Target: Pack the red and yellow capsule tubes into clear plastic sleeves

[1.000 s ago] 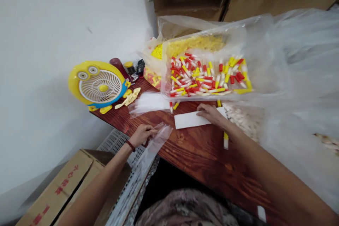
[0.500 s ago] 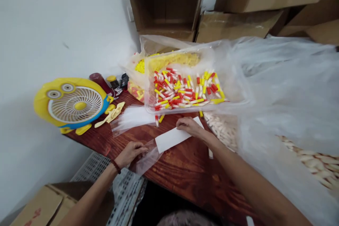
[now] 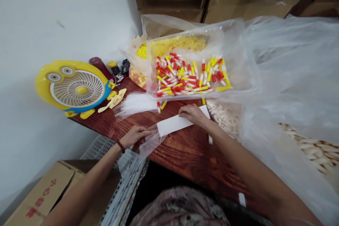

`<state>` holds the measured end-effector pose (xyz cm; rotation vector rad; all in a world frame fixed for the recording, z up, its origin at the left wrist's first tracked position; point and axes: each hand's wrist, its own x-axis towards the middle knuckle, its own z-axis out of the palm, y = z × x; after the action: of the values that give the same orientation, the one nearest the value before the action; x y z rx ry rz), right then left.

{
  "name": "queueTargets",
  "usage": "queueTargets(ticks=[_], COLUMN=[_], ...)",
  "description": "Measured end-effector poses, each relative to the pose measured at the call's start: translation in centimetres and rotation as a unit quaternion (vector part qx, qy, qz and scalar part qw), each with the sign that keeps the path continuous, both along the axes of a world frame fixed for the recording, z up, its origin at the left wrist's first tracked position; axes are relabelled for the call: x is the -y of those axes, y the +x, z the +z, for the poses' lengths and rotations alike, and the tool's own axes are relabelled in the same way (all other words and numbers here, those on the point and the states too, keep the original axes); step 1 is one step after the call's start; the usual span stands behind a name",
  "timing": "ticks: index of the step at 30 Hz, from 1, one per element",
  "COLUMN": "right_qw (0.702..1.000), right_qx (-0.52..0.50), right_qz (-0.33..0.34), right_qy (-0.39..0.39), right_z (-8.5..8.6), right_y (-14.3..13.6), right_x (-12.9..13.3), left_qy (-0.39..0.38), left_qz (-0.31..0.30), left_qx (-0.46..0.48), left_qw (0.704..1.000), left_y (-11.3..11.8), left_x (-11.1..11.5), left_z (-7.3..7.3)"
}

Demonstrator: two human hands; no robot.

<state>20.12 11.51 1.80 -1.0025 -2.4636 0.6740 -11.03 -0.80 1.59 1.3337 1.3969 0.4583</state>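
Note:
My left hand (image 3: 135,136), with a beaded bracelet at the wrist, pinches a clear plastic bag (image 3: 151,146) over the table's front edge. The bag's opening meets the left end of a white paper strip (image 3: 172,125); how far the strip sits inside is hard to make out. Closed on the strip's upper edge, toward its right end, is my right hand (image 3: 194,114). Behind my hands stands a clear plastic tray (image 3: 246,88) of small red-and-white and yellow-and-white sticks (image 3: 182,77). A stack of clear bags (image 3: 140,103) lies left of it.
A yellow fan (image 3: 82,90) stands at the left by the wall, with a crumpled pale yellow glove (image 3: 113,99) beside it. Pale pieces (image 3: 225,114) lie in plastic sheeting at right. Cardboard boxes (image 3: 254,1) line the back. A white crate (image 3: 127,180) is below the table.
The whole view has tilted downward, so the scene sits higher. Both hands keep hold of the bag and the paper strip, with little movement relative to the table.

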Motion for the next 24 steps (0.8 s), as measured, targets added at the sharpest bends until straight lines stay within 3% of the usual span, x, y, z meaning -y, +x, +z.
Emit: queueTargets(ticks=[4,12,21,24], right_qw=[0.998,0.99,0.988,0.991], right_qx=[-0.049,-0.071,-0.003,0.01], right_qz=[0.006,0.019,0.062,0.07], right_qy=[-0.045,-0.118,-0.138,-0.11], right_z=[-0.4,-0.5,0.3,0.6], right_y=[0.4,0.9,-3.9,-4.4], right_x=[0.3,0.4,1.4,1.6], left_qy=[-0.016,-0.023,-0.049,-0.054], left_qz=[0.036,0.039,0.007,-0.009], left_qx=[0.02,0.018,0.063,0.072], left_qw=[0.999,0.999,0.997,0.996], left_y=[-0.2,-0.1,3.0,4.2], left_x=[0.1,0.0,-2.0,-2.5], left_z=[-0.2,-0.5,-0.7,-1.0])
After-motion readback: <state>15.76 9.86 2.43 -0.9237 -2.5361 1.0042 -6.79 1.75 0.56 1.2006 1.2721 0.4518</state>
